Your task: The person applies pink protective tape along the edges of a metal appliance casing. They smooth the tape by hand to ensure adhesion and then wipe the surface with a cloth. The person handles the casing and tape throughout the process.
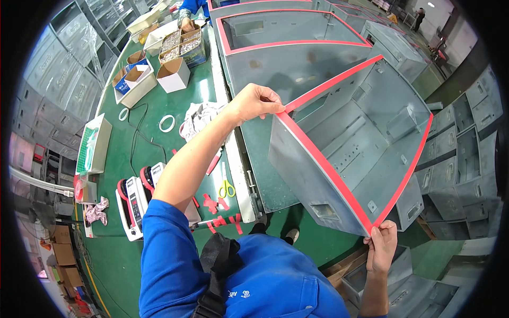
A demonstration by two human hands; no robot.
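Note:
An open grey metal box [307,169] stands tilted in front of me, its rim lined with red tape [331,172]. At its far left corner my left hand [260,103] is closed, thumb and fingertips pinching the tape where two strips meet. My right hand [382,246] is closed at the near corner, its thumb and fingers pressed on the taped rim there. Through the opening, holes and small fittings show on the inner panels. A rectangular cutout [324,211] is in the near side wall.
On the green workbench [175,95] at left lie yellow-green scissors [227,188], red tape scraps [210,204], a white tape ring [167,123], a cloth [201,117] and tape dispensers [132,204]. Another red-rimmed box [297,63] stands behind. A co-worker's hand [187,24] is near parts bins [180,46].

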